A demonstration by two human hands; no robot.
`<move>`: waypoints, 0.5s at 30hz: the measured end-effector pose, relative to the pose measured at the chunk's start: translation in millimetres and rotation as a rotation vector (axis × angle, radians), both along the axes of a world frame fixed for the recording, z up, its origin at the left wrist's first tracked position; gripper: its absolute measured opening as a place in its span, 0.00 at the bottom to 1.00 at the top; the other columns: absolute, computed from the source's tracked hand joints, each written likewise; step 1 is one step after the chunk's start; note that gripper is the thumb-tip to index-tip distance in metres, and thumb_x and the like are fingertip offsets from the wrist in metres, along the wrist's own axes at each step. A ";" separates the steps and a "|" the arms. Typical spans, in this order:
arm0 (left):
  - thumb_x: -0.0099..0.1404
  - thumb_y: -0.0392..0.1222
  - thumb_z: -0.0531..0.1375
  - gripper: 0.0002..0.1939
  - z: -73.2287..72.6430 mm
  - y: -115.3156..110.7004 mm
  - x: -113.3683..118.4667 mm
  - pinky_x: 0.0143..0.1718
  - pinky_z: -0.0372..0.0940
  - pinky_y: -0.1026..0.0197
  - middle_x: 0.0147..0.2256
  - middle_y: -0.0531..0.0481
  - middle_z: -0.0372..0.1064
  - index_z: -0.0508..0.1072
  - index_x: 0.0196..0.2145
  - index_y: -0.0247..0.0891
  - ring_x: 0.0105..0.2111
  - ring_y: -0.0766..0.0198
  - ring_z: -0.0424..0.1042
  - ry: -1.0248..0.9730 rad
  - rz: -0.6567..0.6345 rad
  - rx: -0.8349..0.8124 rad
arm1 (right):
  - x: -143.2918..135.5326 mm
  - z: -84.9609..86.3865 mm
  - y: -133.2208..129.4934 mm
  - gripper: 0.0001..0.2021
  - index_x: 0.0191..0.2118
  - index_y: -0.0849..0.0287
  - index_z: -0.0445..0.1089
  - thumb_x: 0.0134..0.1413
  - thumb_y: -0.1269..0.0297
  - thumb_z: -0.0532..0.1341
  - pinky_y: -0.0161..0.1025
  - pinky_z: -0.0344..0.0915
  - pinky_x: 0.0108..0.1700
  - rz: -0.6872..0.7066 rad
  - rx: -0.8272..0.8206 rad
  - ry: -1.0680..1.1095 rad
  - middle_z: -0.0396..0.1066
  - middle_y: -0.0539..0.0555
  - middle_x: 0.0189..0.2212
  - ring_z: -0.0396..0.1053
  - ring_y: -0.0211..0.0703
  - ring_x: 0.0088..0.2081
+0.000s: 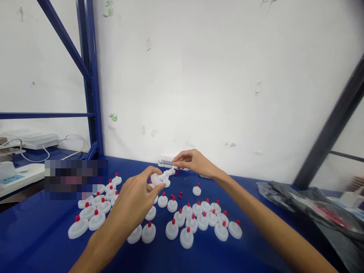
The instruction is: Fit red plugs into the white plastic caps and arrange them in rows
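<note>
Between the thumb and fingers of my left hand (142, 189) is a white round cap (156, 179). Farther back and to the right, my right hand (189, 161) has its fingertips pinched together at a clear plastic tray (165, 163) by the wall; what they hold, if anything, is too small to make out. White caps without visible red tips (170, 171) lie just in front of the tray. Several white caps with red tips (187, 238) stand on the blue table, spread below and between my arms. Small loose red pieces (180, 195) lie near the middle.
The blue tabletop (227, 258) meets a white wall. At the left are a blue metal frame (95, 94), a power strip (21, 176) with cables and a blurred patch. Grey bags (315, 216) with red items lie at the right, near a dark slanted post (327, 125).
</note>
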State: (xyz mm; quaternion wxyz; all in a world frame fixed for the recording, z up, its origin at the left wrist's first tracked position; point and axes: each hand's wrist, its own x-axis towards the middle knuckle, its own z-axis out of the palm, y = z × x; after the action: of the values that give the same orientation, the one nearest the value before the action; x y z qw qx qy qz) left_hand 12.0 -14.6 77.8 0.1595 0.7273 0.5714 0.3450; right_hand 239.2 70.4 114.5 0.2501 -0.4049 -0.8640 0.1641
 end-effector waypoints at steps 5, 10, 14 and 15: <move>0.68 0.57 0.56 0.15 0.2 -0.2 1.2 0.28 0.61 0.59 0.20 0.59 0.73 0.69 0.47 0.49 0.22 0.56 0.74 -0.036 -0.017 0.031 | -16.5 19.6 -38.1 0.14 0.41 0.58 0.79 0.54 0.53 0.70 0.40 0.72 0.43 0.252 -0.234 0.349 0.80 0.54 0.35 0.77 0.44 0.39; 0.68 0.58 0.56 0.16 5.0 -5.2 2.0 0.24 0.60 0.60 0.19 0.60 0.72 0.69 0.47 0.49 0.19 0.58 0.72 -0.078 -0.037 0.009 | -26.5 17.5 -48.8 0.11 0.39 0.57 0.80 0.55 0.55 0.70 0.38 0.71 0.41 0.237 -0.179 0.373 0.80 0.53 0.32 0.76 0.42 0.36; 0.68 0.59 0.56 0.18 4.4 -6.5 1.9 0.24 0.61 0.60 0.19 0.60 0.73 0.69 0.49 0.49 0.18 0.58 0.72 -0.106 -0.038 0.015 | -25.9 16.7 -46.6 0.12 0.40 0.57 0.79 0.55 0.54 0.69 0.38 0.70 0.39 0.186 -0.168 0.425 0.79 0.53 0.33 0.76 0.42 0.35; 0.68 0.60 0.56 0.18 3.6 -5.8 2.0 0.24 0.61 0.60 0.19 0.61 0.72 0.69 0.49 0.49 0.18 0.58 0.71 -0.107 -0.034 0.031 | -25.3 17.0 -45.9 0.12 0.40 0.57 0.79 0.55 0.54 0.69 0.39 0.70 0.39 0.181 -0.154 0.426 0.79 0.53 0.34 0.75 0.42 0.36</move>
State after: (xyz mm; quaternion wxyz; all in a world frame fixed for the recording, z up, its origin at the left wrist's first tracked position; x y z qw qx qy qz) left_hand 13.9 -20.5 81.3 0.1845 0.7199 0.5442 0.3894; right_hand 213.9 24.5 131.4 0.3792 -0.3002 -0.8094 0.3331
